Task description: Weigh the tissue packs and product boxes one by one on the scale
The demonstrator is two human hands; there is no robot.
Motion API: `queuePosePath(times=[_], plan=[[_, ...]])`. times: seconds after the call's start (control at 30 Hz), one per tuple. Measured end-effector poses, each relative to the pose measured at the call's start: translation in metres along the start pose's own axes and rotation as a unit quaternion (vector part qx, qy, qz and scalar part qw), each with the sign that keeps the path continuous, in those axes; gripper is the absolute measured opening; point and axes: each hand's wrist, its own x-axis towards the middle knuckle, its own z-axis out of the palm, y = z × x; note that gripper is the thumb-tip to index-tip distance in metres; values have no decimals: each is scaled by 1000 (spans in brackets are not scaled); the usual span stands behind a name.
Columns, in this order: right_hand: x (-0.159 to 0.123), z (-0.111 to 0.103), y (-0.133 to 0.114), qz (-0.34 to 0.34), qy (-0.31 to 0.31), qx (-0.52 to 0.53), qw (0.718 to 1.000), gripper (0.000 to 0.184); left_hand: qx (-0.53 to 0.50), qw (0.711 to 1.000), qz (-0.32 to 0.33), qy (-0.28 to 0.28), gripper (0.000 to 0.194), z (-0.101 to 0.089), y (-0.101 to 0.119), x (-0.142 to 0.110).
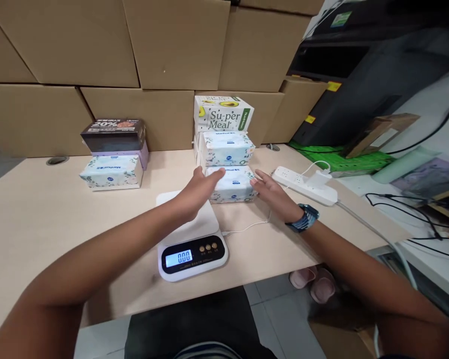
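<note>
Places an open-fingered left hand (198,194) and right hand (279,199) at opposite sides of the nearer tissue pack (234,189) on a pale table (60,214); cannot tell whether gripping or only touching. Shows, to the pack's left and closer to the table's front edge, a white scale (192,244) reading 0.00, partly hidden by the left hand. Includes a second tissue pack (228,154) and an avocado-printed box (224,114) behind, plus a power strip (303,185) at right.

Left hand (198,195) and right hand (277,198) reach forward, facing each other.
</note>
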Motion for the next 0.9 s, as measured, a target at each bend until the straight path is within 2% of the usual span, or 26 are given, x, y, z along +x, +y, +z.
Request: queuePosePath(times=[0.07,0.13,0.27,0.37,0.43,0.53,0.67,0.77,0.83,0.9], plan=[[-8,0,-2,5,-16,23,1000,101,-40,998,-54,-5,70,12,3,12],[-16,-3,-3,10,-20,51,998,100,-77,994,-79,2,68,16,5,16],[-24,-13,0,12,-3,106,994,102,-132,985,-111,24,71,16,10,11],[-32,-24,-5,-17,16,148,989,101,-194,973,-117,32,68,11,16,2],[-40,-31,-15,-44,8,172,984,99,-219,972,-83,9,65,2,24,-9],[-56,-33,-37,-75,-33,178,981,99,-203,978,-29,-23,64,-21,40,-38],[-65,-11,-54,-84,-116,161,977,103,-134,990,-32,6,70,-58,50,-85],[-57,15,-48,-71,-205,132,967,106,-132,984,-79,92,63,-81,37,-105],[-49,29,-40,-63,-252,113,959,108,-126,975,-114,145,51,-93,18,-106],[-41,39,-32,-54,-273,109,954,113,-96,973,-119,175,45,-103,-7,-101]])
